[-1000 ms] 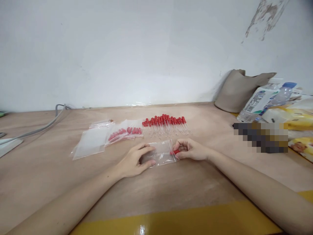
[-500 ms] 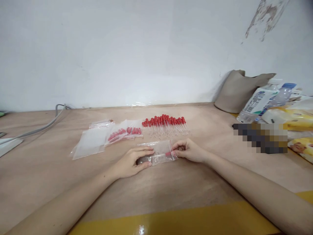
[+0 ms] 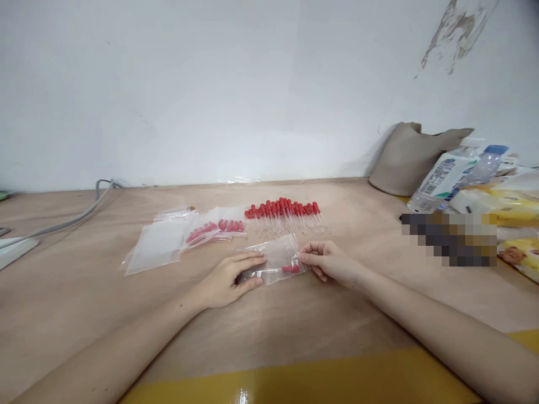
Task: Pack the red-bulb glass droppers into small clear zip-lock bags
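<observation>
A clear zip bag (image 3: 273,256) with a red zip strip lies in front of me. Inside it, along the near side, is a dropper (image 3: 290,269) with a red bulb pointing right and a thin clear stem. My left hand (image 3: 229,279) holds the bag's left end, fingers on top and thumb at the near edge. At the opening end, my right hand (image 3: 326,261) pinches the zip edge between thumb and fingers. Several loose red-bulbed droppers (image 3: 282,207) lie in a row beyond the bag, bulbs away from me.
Left of the loose droppers are filled zip bags (image 3: 215,229) and a stack of flat bags (image 3: 154,247). A grey cable (image 3: 76,221) runs at far left. On the right stand a grey-brown container (image 3: 404,160) and plastic bottles (image 3: 446,177) beside yellow packets (image 3: 520,252).
The dropper's red bulb now lies fully inside the bag, nearer its lower edge. My right hand has shifted slightly right and now grips the zip edge. My left hand stays in place.
</observation>
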Motion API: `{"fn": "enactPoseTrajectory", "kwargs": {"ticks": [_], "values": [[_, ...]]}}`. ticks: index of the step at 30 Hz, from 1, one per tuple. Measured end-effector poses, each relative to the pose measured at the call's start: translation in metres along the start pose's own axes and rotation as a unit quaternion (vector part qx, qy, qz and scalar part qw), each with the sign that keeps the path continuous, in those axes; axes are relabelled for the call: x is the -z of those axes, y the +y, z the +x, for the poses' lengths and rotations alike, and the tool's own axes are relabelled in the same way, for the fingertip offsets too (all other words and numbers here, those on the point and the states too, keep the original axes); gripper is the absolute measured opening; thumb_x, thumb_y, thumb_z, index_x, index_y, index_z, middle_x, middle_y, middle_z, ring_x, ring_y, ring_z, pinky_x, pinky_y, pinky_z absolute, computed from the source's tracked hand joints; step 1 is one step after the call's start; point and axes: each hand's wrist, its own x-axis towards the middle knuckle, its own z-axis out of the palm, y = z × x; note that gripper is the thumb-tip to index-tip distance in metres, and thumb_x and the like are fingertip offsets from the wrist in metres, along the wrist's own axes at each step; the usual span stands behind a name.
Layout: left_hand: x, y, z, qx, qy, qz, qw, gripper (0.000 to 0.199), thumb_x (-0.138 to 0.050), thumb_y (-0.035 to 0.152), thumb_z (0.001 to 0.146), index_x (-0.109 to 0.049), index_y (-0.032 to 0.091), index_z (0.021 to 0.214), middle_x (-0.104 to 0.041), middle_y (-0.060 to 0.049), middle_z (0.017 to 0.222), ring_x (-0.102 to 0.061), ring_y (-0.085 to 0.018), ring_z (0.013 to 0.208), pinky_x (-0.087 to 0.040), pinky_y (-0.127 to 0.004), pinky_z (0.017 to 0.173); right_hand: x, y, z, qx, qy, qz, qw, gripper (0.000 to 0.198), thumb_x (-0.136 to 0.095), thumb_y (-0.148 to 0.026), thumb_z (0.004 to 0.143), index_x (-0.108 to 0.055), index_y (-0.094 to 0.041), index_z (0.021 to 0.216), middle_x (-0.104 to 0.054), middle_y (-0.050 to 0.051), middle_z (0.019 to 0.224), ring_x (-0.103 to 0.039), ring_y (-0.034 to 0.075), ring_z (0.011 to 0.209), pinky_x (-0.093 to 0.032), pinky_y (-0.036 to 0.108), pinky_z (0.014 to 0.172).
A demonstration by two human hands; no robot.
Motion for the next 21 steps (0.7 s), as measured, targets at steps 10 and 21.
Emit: {"fn": "enactPoseTrajectory", "kwargs": {"ticks": [10, 21], "values": [[0.001, 0.001, -0.001, 0.003, 0.007, -0.033, 0.999, 0.025, -0.051, 0.033, 0.087, -0.051, 0.021, 0.109, -0.053, -0.007, 0.123, -0.051, -0.021, 0.112, -0.041, -0.037, 0.093, 0.006, 0.002, 0.002, 0.008, -0.049, 0.024, 0.998, 0.025, -0.063, -0.038, 0.068, -0.049, -0.018, 0.069, -0.049, -0.008, 0.04, -0.023, 0.001, 0.024, -0.008, 0.018, 0.028], [0.003, 0.004, -0.001, 0.014, 0.008, -0.049, 0.999, 0.014, -0.048, 0.032, 0.087, -0.046, 0.019, 0.083, -0.055, -0.01, 0.119, -0.053, -0.022, 0.108, -0.044, -0.035, 0.084, 0.034, 0.0, 0.034, 0.086, 0.15, -0.143, 0.975, 0.015, -0.063, -0.025, 0.065, -0.056, -0.016, 0.074, -0.057, -0.002, 0.06, -0.044, 0.006, 0.045, -0.034, 0.018, 0.042]]}}
